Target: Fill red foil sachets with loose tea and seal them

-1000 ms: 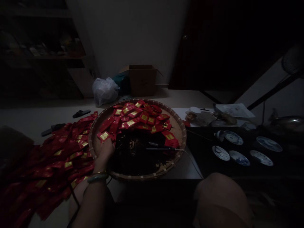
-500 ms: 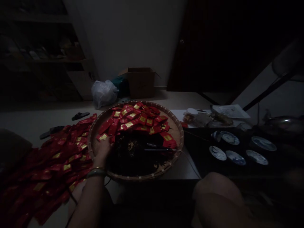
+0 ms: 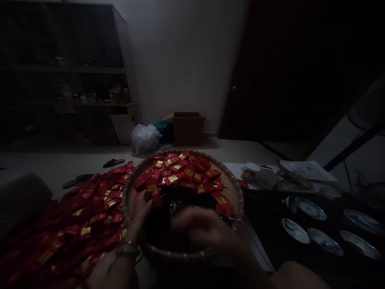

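A round woven tray holds a heap of red packets with gold labels at its far side and a dark loose pile at its near side. My left hand, with bangles at the wrist, rests inside the tray's left rim, fingers pinched on a red packet. My right hand hovers over the dark pile, smeared by motion, so its fingers cannot be read.
A large heap of red packets covers the floor at left. Blue-and-white dishes lie on a dark surface at right. A cardboard box, a white bag and slippers sit farther back. The room is dim.
My right hand has come into view over the tray. My left hand has closed on a red packet. The camera has tilted up, so the scene sits lower in the picture.
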The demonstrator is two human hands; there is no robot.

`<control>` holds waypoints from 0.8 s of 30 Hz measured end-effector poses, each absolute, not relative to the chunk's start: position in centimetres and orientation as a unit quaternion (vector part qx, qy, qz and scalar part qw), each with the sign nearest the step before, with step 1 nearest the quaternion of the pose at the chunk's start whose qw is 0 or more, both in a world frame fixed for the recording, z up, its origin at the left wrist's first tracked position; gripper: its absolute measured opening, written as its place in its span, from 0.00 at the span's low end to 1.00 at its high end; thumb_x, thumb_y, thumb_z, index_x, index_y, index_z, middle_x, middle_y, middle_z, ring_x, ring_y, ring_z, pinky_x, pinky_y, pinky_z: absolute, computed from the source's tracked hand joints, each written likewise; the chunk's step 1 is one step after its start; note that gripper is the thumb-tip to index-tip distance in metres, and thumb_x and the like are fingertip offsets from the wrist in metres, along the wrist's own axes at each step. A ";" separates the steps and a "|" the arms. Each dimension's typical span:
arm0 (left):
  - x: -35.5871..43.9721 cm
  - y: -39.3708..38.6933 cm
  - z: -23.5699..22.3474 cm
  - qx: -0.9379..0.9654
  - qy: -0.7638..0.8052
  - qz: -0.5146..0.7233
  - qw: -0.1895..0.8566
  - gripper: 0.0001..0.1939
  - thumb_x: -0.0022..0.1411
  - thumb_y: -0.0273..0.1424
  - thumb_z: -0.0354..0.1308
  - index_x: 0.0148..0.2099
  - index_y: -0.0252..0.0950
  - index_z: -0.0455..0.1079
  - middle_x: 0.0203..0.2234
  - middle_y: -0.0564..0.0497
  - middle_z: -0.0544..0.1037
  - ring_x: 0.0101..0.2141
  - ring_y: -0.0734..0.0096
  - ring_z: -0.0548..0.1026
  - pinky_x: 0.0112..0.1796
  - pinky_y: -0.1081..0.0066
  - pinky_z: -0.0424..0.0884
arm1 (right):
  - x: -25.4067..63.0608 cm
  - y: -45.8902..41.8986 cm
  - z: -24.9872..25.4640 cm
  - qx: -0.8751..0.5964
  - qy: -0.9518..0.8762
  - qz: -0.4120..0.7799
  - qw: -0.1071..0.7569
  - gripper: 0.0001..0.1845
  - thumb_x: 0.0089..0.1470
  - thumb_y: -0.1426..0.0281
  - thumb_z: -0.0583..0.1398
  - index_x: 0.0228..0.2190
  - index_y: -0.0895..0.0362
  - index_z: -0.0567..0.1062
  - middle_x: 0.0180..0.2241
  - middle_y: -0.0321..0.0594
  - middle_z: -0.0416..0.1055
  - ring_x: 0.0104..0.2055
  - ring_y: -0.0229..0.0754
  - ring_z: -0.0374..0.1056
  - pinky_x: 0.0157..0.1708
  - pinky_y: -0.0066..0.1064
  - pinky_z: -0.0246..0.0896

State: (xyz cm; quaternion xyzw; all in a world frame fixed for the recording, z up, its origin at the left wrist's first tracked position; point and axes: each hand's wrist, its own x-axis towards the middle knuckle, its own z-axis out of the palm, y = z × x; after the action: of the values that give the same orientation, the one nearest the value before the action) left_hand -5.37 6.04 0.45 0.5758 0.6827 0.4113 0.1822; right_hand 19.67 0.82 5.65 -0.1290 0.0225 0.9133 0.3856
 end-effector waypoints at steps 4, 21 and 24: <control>-3.1 3.9 0.9 0.574 0.569 0.500 0.312 0.28 0.44 0.29 0.59 0.51 0.35 0.63 0.44 0.43 0.74 0.33 0.65 0.77 0.33 0.66 0.74 | 17.1 4.8 5.2 -0.402 -0.454 0.605 0.515 0.35 0.40 0.84 0.65 0.51 0.52 0.71 0.60 0.38 0.59 0.62 0.39 0.54 0.60 0.33 0.50; 0.7 2.6 1.5 0.308 0.496 0.607 0.539 0.26 0.39 0.43 0.68 0.38 0.32 0.70 0.27 0.49 0.79 0.29 0.63 0.77 0.36 0.63 0.73 | 14.7 6.0 1.7 -0.445 -0.597 0.523 0.415 0.30 0.42 0.70 0.64 0.50 0.57 0.70 0.40 0.41 0.74 0.37 0.42 0.71 0.37 0.33 0.67; 0.7 2.5 1.5 0.362 0.544 0.616 0.440 0.28 0.42 0.42 0.66 0.43 0.32 0.67 0.34 0.43 0.79 0.37 0.56 0.77 0.42 0.55 0.71 | 15.6 4.7 1.4 -0.488 -0.652 0.460 0.355 0.12 0.47 0.73 0.60 0.37 0.59 0.76 0.33 0.40 0.76 0.35 0.43 0.71 0.35 0.31 0.66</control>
State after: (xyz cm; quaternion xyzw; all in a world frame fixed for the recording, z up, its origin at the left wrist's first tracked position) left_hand 0.74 2.49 1.46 0.3624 0.5439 0.6160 0.4398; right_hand 15.60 4.69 1.45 -0.4876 -0.6518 0.4602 0.3545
